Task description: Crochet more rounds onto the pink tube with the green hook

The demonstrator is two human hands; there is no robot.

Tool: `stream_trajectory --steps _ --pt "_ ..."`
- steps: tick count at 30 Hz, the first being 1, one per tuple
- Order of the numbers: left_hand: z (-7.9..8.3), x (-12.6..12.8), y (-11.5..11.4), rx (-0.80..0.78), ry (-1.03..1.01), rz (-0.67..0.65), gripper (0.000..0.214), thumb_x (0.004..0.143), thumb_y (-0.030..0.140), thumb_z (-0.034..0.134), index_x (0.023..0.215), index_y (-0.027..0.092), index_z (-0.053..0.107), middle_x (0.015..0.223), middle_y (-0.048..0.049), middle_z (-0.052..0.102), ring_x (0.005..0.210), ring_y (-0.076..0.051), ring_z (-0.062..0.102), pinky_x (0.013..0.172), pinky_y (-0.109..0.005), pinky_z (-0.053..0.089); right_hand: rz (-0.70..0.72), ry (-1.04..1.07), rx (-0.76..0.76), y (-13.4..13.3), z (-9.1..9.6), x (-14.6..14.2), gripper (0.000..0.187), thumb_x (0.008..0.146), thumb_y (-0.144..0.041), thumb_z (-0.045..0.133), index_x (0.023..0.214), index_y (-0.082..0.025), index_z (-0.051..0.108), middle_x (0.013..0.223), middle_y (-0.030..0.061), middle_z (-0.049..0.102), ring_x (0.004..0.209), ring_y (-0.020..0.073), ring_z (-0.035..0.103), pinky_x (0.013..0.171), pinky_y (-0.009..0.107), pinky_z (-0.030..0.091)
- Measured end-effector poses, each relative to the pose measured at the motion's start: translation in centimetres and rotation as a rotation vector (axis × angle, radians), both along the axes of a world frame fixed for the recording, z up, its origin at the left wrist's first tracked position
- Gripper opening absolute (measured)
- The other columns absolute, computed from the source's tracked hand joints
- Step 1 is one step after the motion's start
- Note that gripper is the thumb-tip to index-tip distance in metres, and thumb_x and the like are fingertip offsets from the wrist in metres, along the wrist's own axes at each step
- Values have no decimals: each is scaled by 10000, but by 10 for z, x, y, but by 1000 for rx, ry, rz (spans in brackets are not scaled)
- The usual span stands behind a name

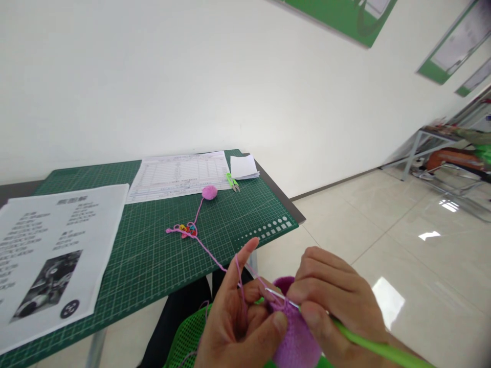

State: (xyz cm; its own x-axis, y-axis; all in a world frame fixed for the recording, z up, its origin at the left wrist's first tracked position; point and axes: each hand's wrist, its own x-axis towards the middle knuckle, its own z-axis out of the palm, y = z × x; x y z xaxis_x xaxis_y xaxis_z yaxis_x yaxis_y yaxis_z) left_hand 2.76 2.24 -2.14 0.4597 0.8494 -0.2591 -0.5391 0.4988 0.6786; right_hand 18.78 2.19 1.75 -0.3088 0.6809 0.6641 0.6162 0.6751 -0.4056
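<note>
My left hand (pixel 245 317) pinches the edge of a purple crochet piece (pixel 297 337) between thumb and fingers. Its index finger is raised, with pink yarn (pixel 209 251) looped around it. In my right hand (pixel 337 301) is a crochet hook (pixel 368 345) with a green handle and a metal shaft. The hook's tip lies at the top edge of the crochet piece, close to the left fingers, with yarn by it. Part of the piece is hidden behind both hands.
A green cutting mat (pixel 153 245) covers the table. On it lie printed sheets (pixel 180 174), a white paper pad (pixel 244 167), green thread snips (pixel 232 181), a small pink ball (pixel 209 192) and colourful stitch markers (pixel 187 230). A green basket (pixel 187 335) sits below the table edge.
</note>
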Motion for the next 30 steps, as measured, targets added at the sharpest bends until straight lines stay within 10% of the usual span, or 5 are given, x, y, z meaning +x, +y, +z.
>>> stream_trajectory --steps 14,22,30 --pt "-2 35 -17 177 261 450 818 820 234 746 1463 479 304 810 37 695 435 -15 345 472 -111 359 -163 50 165 4 -27 -15 301 879 -63 475 605 -184 451 517 -7 452 545 128 359 527 318 299" --pt "-2 22 -4 27 88 256 795 760 213 796 1427 433 424 696 49 649 511 -37 505 539 -108 422 -118 377 -30 9 -40 -20 385 1023 -260 293 663 -191 411 577 -17 409 565 119 438 508 271 365" --pt "3 30 -12 62 208 412 889 752 214 803 1463 463 330 732 52 669 534 -57 579 562 -132 462 -7 177 47 18 -26 -14 322 885 -85 472 585 -188 416 513 -28 400 525 112 343 514 295 319"
